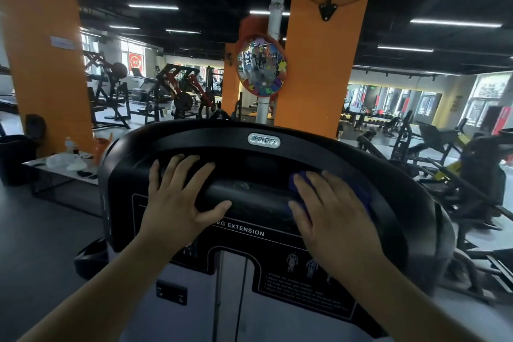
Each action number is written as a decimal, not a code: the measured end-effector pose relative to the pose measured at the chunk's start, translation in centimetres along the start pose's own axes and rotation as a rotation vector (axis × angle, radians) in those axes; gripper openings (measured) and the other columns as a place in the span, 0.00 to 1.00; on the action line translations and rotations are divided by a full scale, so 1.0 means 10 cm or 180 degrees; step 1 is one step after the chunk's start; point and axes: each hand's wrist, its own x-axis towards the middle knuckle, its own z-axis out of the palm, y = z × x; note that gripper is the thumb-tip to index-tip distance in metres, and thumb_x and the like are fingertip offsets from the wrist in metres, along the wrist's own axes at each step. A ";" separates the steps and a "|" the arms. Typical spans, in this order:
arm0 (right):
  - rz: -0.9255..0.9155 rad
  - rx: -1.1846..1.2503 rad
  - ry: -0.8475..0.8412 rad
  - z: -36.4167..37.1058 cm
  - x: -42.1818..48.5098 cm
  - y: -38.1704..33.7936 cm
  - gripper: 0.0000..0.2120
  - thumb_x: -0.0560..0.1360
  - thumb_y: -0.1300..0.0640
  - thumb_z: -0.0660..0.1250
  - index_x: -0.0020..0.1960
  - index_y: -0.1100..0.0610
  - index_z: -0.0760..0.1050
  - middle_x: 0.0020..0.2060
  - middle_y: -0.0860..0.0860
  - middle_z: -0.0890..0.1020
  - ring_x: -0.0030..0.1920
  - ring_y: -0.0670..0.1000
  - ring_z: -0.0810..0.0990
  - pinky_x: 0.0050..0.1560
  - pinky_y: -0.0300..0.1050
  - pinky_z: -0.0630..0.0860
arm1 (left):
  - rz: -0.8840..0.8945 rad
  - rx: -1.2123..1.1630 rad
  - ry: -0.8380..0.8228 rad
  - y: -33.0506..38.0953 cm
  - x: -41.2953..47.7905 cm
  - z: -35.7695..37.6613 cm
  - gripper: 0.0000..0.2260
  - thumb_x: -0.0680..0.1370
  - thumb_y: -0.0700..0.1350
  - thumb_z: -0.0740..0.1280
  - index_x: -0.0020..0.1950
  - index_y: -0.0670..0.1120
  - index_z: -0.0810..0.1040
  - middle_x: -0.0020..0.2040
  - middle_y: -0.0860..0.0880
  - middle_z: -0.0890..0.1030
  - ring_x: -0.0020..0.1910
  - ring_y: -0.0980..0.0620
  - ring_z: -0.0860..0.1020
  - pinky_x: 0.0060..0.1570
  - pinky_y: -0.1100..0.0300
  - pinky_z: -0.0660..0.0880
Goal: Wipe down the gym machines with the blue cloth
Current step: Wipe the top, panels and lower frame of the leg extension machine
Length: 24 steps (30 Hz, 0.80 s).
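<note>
A black leg extension machine (263,141) fills the middle of the view, its curved top housing facing me, with a rounded black bar across it. My left hand (177,197) lies flat on the left part of that bar, fingers spread, holding nothing. My right hand (330,211) presses the blue cloth (358,189) against the right part of the bar. The cloth shows only as blue edges around my fingers; most of it is hidden under the palm.
Orange pillars (316,64) (41,44) stand behind the machine. A low table (61,166) with bottles and bags is at the left beside a dark bin (14,158). More black machines (458,175) crowd the right side, and a round mirror (261,66) hangs ahead.
</note>
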 end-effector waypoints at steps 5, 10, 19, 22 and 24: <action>-0.0223 0.0000 0.0097 -0.01 0.12 0.19 0.33 0.85 0.30 0.54 0.78 0.50 0.75 0.74 0.50 0.79 0.76 0.57 0.75 0.74 0.58 0.75 | -0.0048 -0.0041 -0.0027 0.00 0.00 0.00 0.37 0.77 0.73 0.64 0.77 0.50 0.77 0.77 0.45 0.73 0.82 0.38 0.67 0.82 0.28 0.51; -0.0096 -0.0237 0.0121 0.16 0.18 -0.25 0.32 0.88 0.35 0.50 0.80 0.55 0.70 0.75 0.56 0.76 0.77 0.63 0.71 0.78 0.62 0.67 | -0.0037 0.0014 0.0051 -0.01 0.00 0.05 0.36 0.77 0.72 0.64 0.76 0.48 0.79 0.76 0.43 0.75 0.80 0.36 0.69 0.80 0.27 0.53; -0.0413 -0.0232 0.0268 0.11 -0.10 0.17 0.38 0.82 0.25 0.56 0.83 0.47 0.68 0.79 0.52 0.73 0.80 0.60 0.70 0.79 0.64 0.69 | -0.0041 -0.0146 -0.0038 -0.01 -0.01 -0.03 0.36 0.78 0.73 0.64 0.78 0.51 0.76 0.78 0.46 0.73 0.83 0.40 0.66 0.82 0.28 0.52; -0.0243 -0.0365 0.0372 0.20 0.02 -0.17 0.40 0.83 0.26 0.55 0.82 0.53 0.68 0.77 0.56 0.74 0.78 0.64 0.70 0.79 0.65 0.67 | -0.0089 -0.0114 0.0052 0.02 -0.01 0.03 0.36 0.77 0.71 0.66 0.77 0.49 0.78 0.77 0.44 0.74 0.81 0.38 0.68 0.81 0.27 0.52; -0.0393 -0.0372 0.0294 0.29 0.19 -0.47 0.41 0.82 0.26 0.56 0.83 0.54 0.65 0.78 0.56 0.72 0.79 0.65 0.68 0.80 0.65 0.65 | -0.0076 -0.0081 0.0079 0.02 -0.01 0.05 0.36 0.77 0.71 0.66 0.76 0.48 0.79 0.76 0.43 0.75 0.80 0.37 0.69 0.81 0.27 0.53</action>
